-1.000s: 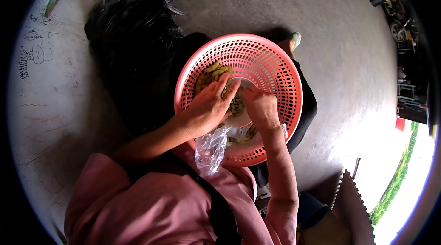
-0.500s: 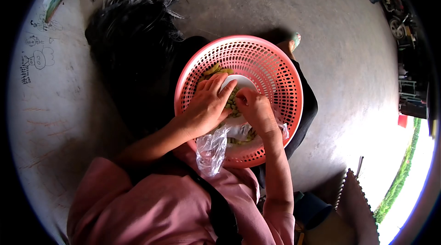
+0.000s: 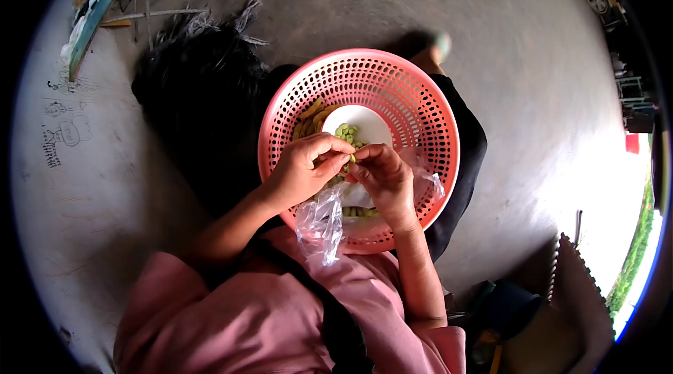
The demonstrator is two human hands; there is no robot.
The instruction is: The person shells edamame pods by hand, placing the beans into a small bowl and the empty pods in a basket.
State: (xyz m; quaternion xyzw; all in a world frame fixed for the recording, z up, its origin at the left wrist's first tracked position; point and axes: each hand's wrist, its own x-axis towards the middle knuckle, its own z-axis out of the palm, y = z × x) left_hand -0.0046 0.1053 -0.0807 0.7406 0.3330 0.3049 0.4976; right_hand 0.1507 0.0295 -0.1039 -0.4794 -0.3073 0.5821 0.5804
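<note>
A pink perforated basket [image 3: 270, 121] rests on my lap. Inside it a white bowl [image 3: 376, 121] holds several shelled green beans [image 3: 346, 131], and yellowish-brown pods [image 3: 307, 123] lie to the bowl's left. Over the bowl's near side, the fingertips of my left hand [image 3: 300, 169] and my right hand [image 3: 388, 183] meet, both closed in a pinch on one small green bean [image 3: 352, 159]. A transparent plastic bag [image 3: 319, 223] hangs over the basket's near rim, below my left hand. More green pieces [image 3: 359, 212] show through plastic under my hands.
A dark heap with frayed grey ends [image 3: 203, 72] is left of the basket. Farther up, a blue-green plank [image 3: 98, 16] stands near thin sticks. A dark blue bucket [image 3: 510, 306] sits at lower right. Drawings mark the pale surface [image 3: 63, 192] on the left.
My left hand has drawn back from over the bowl and closed to a pinch, meeting my right hand. The bowl and its beans are more exposed. The view has shifted slightly.
</note>
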